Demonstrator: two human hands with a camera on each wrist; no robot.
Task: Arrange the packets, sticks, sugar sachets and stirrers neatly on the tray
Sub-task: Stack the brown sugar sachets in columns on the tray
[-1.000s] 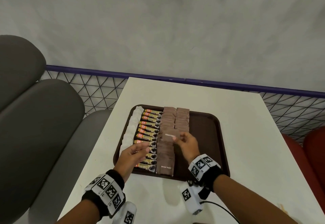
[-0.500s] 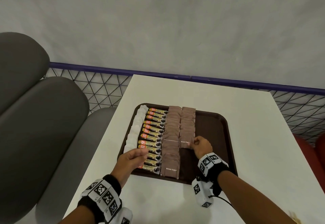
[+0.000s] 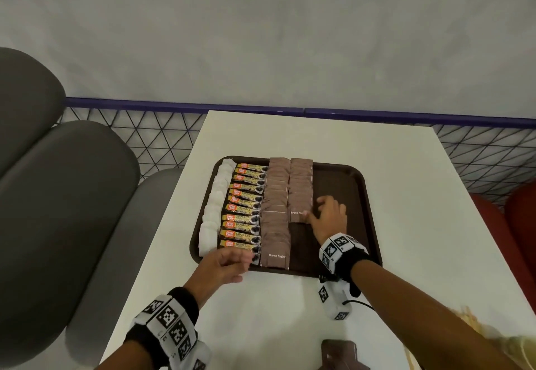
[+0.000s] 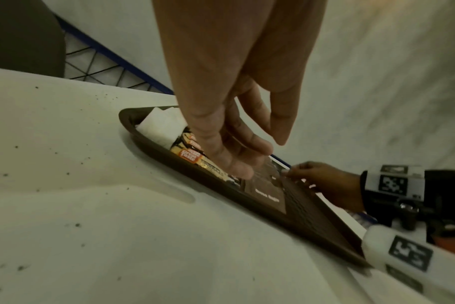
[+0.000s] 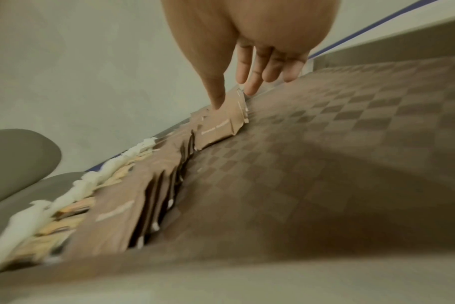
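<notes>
A dark brown tray (image 3: 345,195) on the white table holds a column of white sachets (image 3: 216,207), a column of coffee granule sticks (image 3: 242,210) and two columns of brown sugar sachets (image 3: 275,218). My right hand (image 3: 314,211) lies at the near end of the shorter right column. Its thumb (image 5: 217,102) presses on the front sachet (image 5: 218,128) while straight fingers (image 5: 251,88) touch that column's right edge. My left hand (image 3: 240,262) hovers, loosely curled and holding nothing, over the tray's near rim by the nearest coffee stick (image 4: 192,158).
A small pile of brown packets (image 3: 339,352) lies at the table's near edge, and pale wooden stirrers (image 3: 478,329) show at the bottom right. Grey seats (image 3: 58,195) stand left, red seats (image 3: 519,218) right, a blue-railed mesh fence (image 3: 174,131) behind. The tray's right half is bare.
My right hand carried a brown sugar sachet from above the first column over to the near end of the second and set it down. The left hand drew back toward the tray's near rim.
</notes>
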